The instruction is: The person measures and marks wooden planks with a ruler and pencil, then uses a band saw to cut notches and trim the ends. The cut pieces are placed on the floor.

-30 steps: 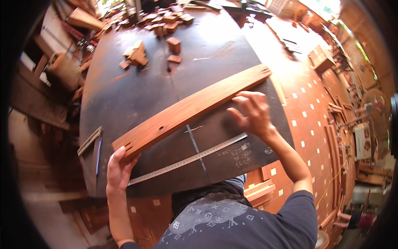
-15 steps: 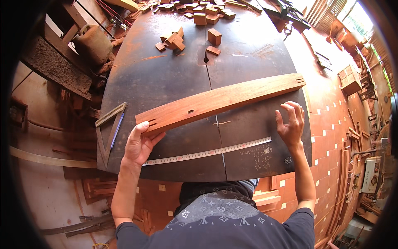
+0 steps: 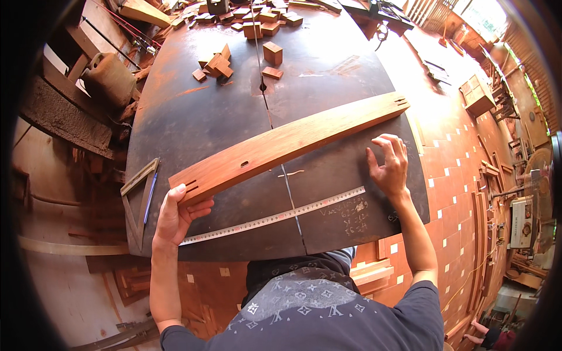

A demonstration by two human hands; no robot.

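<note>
A long reddish-brown wooden board [image 3: 293, 136] lies slanted across the dark tabletop [image 3: 193, 126], its right end farther off. Slots are cut in both its ends, and a small oval mortise shows near the left end. My left hand [image 3: 175, 215] grips the left end, thumb on top and fingers along the near edge. My right hand [image 3: 390, 164] hovers at the near side of the board's right part, fingers curled but apart, holding nothing. Nearer to me, a white measuring strip [image 3: 272, 217] lies along the tabletop by my left wrist.
On the left lie a triangular set square [image 3: 130, 205] and a blue pen [image 3: 150, 198]. Several wood offcuts [image 3: 218, 64] sit farther back, with a pile [image 3: 252, 16] at the far edge. A thin slot [image 3: 262, 86] runs through the tabletop. Another person's legs [image 3: 480, 330] show at lower right.
The whole view has turned a little, so the table and its things sit farther left. My left hand keeps its hold on the board; my right hand stays open beside it.
</note>
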